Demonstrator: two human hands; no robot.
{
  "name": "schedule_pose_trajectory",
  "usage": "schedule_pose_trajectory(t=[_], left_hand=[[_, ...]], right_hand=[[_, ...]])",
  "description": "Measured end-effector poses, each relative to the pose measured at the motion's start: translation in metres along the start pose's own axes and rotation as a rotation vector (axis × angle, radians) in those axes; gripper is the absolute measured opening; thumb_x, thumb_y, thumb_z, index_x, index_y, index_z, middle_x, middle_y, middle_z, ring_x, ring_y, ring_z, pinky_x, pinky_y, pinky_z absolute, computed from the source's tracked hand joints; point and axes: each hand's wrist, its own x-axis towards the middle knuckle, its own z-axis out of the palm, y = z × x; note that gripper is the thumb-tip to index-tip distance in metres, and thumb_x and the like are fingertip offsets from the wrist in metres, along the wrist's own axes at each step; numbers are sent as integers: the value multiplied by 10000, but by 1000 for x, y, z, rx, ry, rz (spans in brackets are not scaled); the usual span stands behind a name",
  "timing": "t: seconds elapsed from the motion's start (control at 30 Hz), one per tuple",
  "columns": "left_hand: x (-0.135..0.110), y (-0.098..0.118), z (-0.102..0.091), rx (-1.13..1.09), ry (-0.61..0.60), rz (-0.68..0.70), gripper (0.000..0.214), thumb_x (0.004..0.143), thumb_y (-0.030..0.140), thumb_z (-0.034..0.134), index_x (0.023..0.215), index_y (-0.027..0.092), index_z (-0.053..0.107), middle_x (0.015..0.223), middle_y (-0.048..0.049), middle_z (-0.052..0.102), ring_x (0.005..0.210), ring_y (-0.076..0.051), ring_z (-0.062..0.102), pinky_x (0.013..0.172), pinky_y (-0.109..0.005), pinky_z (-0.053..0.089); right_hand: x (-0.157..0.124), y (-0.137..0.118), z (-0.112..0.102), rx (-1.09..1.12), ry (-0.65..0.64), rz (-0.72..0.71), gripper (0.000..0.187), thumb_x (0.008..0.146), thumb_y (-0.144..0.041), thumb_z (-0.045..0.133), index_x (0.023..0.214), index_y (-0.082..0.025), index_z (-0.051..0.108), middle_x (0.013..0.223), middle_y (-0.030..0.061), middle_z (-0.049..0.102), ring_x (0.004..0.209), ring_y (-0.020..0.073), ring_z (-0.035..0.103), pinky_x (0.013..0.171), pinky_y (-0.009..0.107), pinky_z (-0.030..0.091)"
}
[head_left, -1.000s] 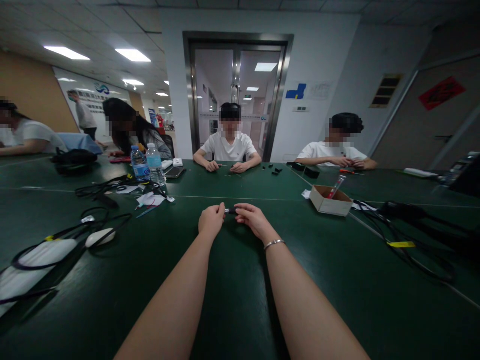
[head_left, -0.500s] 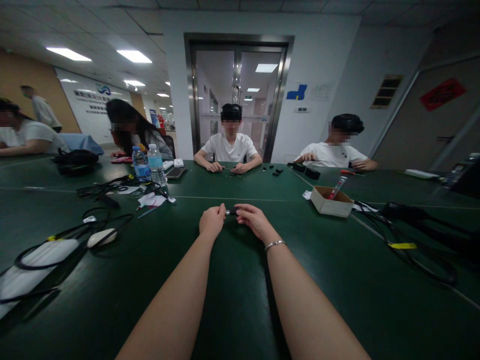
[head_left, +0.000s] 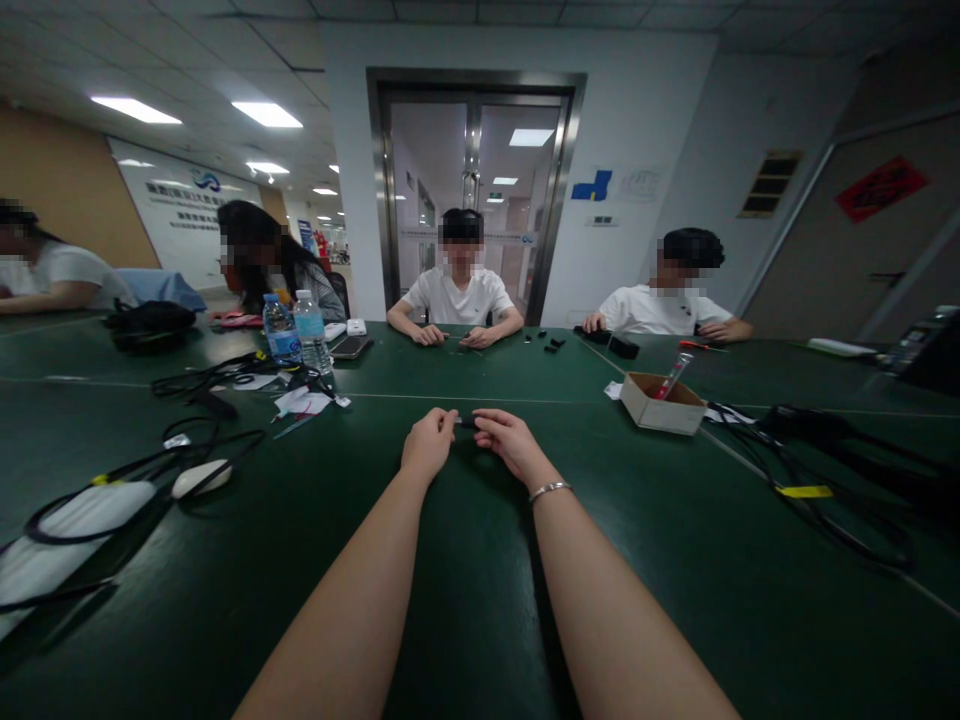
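Over the green table (head_left: 480, 560), my two hands meet around a small black USB stick (head_left: 467, 422) with a silver metal end. My left hand (head_left: 430, 442) is closed, its thumb and fingers pinching the silver end. My right hand (head_left: 508, 441), with a silver bracelet at the wrist, pinches the black body from the other side. Fingertips cover both ends of the stick, so its full shape is hidden.
An open cardboard box (head_left: 664, 412) with a red-and-clear tube stands right. Water bottles (head_left: 309, 335), black cables (head_left: 202, 378) and a white mouse (head_left: 201, 479) lie left. More cables (head_left: 825, 490) spread right. Several people sit around; small black pieces (head_left: 553, 346) lie opposite.
My left hand has shifted slightly right, and the gap between my hands looks a little different. Across the table at right, a person's raised hand has come down to a black case.
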Motion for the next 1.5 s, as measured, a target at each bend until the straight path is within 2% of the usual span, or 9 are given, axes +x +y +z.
schedule_pose_trajectory(t=[0.2, 0.4, 0.53, 0.73, 0.9, 1.07, 1.23, 1.4, 1.5], left_hand=[[13, -17, 10, -160, 43, 156, 124, 830, 288, 546, 894, 200, 605, 878, -26, 630, 769, -140, 568, 708, -243, 426], [18, -23, 14, -225, 82, 15, 260, 877, 377, 468, 1031, 206, 589, 883, -37, 637, 738, -139, 579, 672, -243, 430], [14, -16, 10, -155, 89, -14, 330, 886, 453, 416, 925, 197, 621, 850, -43, 654, 728, -157, 587, 657, -256, 416], [4, 3, 2, 48, -57, -89, 559, 904, 553, 253, 665, 190, 606, 675, -59, 633, 631, -193, 566, 593, -292, 353], [7, -5, 5, 1, -56, -25, 387, 896, 482, 329, 821, 211, 596, 773, -33, 634, 704, -178, 568, 618, -267, 361], [16, -19, 12, -138, -80, 19, 328, 864, 473, 412, 832, 200, 591, 789, -17, 623, 738, -155, 565, 669, -246, 402], [19, -24, 16, -256, -19, 61, 190, 803, 328, 542, 932, 195, 586, 846, -20, 628, 759, -134, 572, 694, -236, 421], [19, -23, 16, -349, -61, 33, 287, 866, 428, 442, 993, 197, 555, 678, 5, 595, 598, -123, 543, 603, -240, 416], [20, -22, 16, -370, -42, 44, 232, 834, 327, 485, 1010, 193, 554, 735, -7, 613, 669, -125, 571, 634, -235, 423]], right_hand=[[0, 0, 0, 10, 20, -9, 191, 689, -126, 767, 861, -114, 685, 689, 47, 665, 555, 100, 609, 533, 187, 533], [-1, 0, 0, -1, 19, -16, 190, 700, -105, 744, 881, -119, 690, 694, 40, 664, 554, 97, 603, 523, 182, 528], [-1, 0, 0, -5, 14, -22, 201, 706, -103, 733, 901, -111, 682, 678, 43, 661, 555, 101, 608, 521, 177, 523], [-1, -1, 1, -8, 7, -25, 192, 701, -122, 749, 881, -118, 681, 667, 31, 656, 555, 98, 611, 524, 174, 524], [-3, -2, 3, -1, 19, -23, 173, 709, -103, 731, 874, -121, 681, 654, 24, 647, 544, 97, 608, 516, 176, 525], [-4, -3, 2, 1, 37, -20, 148, 722, -94, 712, 863, -129, 683, 672, 28, 649, 548, 99, 612, 511, 180, 527], [-4, -2, 2, 3, 34, -26, 157, 725, -103, 706, 878, -124, 679, 669, 33, 654, 547, 100, 610, 517, 182, 525], [-3, -1, 1, -3, 22, -30, 174, 708, -101, 711, 878, -122, 680, 657, 29, 651, 550, 101, 607, 514, 179, 520], [-3, -1, 1, -14, 17, -37, 177, 695, -103, 722, 866, -128, 684, 658, 27, 650, 552, 102, 604, 508, 179, 517]])
